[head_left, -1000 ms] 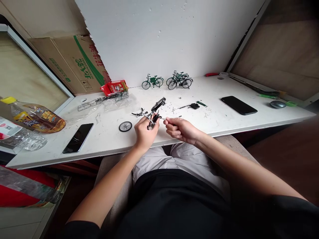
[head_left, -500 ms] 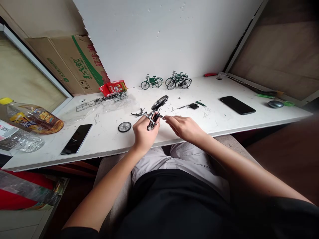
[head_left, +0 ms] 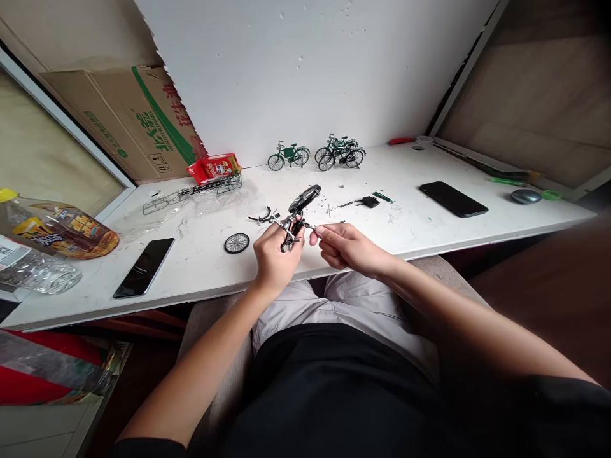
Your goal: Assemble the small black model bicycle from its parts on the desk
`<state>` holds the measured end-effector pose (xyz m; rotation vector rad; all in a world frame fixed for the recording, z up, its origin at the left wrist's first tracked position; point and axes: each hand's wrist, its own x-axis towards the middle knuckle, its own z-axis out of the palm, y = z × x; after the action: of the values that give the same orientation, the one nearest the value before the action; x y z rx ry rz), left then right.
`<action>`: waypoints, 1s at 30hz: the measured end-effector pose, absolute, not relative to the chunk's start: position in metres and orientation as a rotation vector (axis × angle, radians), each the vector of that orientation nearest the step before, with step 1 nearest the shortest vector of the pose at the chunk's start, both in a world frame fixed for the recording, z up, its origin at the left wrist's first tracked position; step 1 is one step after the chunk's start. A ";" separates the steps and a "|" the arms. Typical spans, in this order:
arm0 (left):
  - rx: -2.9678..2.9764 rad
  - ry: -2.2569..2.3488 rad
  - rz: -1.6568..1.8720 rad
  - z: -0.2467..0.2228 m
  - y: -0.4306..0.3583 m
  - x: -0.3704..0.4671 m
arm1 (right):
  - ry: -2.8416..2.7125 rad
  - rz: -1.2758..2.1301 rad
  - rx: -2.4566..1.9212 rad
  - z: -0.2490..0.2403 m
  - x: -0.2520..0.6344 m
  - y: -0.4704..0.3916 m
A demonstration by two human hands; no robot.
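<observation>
Mid-frame, left grip (head_left: 277, 261) is clasping the bike (head_left: 294, 226) (likely light, brittle; safest held mid-body), right grip (head_left: 346, 247) pinching a slim part (head_left: 309, 226).

A scuffed white table (head_left: 200, 270) spanned the middle of the frame. On it, at the left edge, were a clear bottle (head_left: 48, 275) and a yellow-capped bottle (head_left: 67, 232), with a dark phone (head_left: 144, 267) at lower left. Thin black frames (head_left: 167, 201) and clear plastic film (head_left: 205, 203) spread left of centre. A spoked wheel (head_left: 237, 243) lay flat near the centre, a curved black part (head_left: 260, 219) just above. Model bicycles (head_left: 289, 152) stood at upper centre. Right of centre lay a black piece (head_left: 370, 201) and green strip (head_left: 382, 197); farther right, a black phone (head_left: 453, 198) and grey mouse (head_left: 526, 196).
</observation>
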<state>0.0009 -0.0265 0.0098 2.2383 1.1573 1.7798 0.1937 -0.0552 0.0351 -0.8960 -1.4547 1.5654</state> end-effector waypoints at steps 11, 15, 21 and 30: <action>1.575 0.928 1.461 0.012 -0.009 0.002 | -1.202 1.865 -0.791 0.056 0.208 -0.047; 1.307 0.754 1.310 0.023 -0.014 0.004 | -1.190 1.599 -0.814 0.055 0.212 -0.041; 1.141 0.651 1.175 0.032 -0.024 0.004 | -1.307 1.243 -0.874 0.050 0.211 -0.042; 1.068 0.594 1.137 0.035 -0.028 0.003 | -1.321 0.973 -0.967 0.056 0.212 -0.040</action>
<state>0.0033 -0.0276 0.0350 1.0681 0.5936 1.1372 0.2121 -0.0403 0.0556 -0.9669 -1.3215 0.9729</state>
